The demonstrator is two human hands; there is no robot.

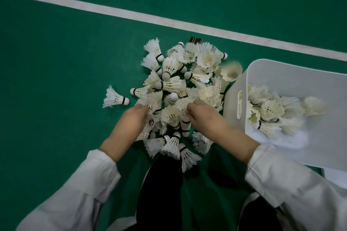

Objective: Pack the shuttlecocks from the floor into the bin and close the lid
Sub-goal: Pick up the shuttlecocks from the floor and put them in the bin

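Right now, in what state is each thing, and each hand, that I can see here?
Bin: open, no lid on it, partly filled with shuttlecocks.
Pile: on the floor, not yet packed.
Lone shuttlecock: lying on its side, apart from the pile.
Left hand: fingers curled into the pile, grip hidden.
Right hand: pinches feathers in the pile.

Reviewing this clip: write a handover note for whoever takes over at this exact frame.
Left hand: fingers buried in the shuttlecock pile on the floor; grip hidden.
Right hand: fingers curled on shuttlecocks at the pile's near side.
Bin: open, to the right of the pile.
Stray shuttlecock: alone on the floor, left of the pile.
Done: packed shuttlecocks cover part of the bin's bottom.
Left: most of the pile, the stray, then the lid, which I can't clearly pick out.
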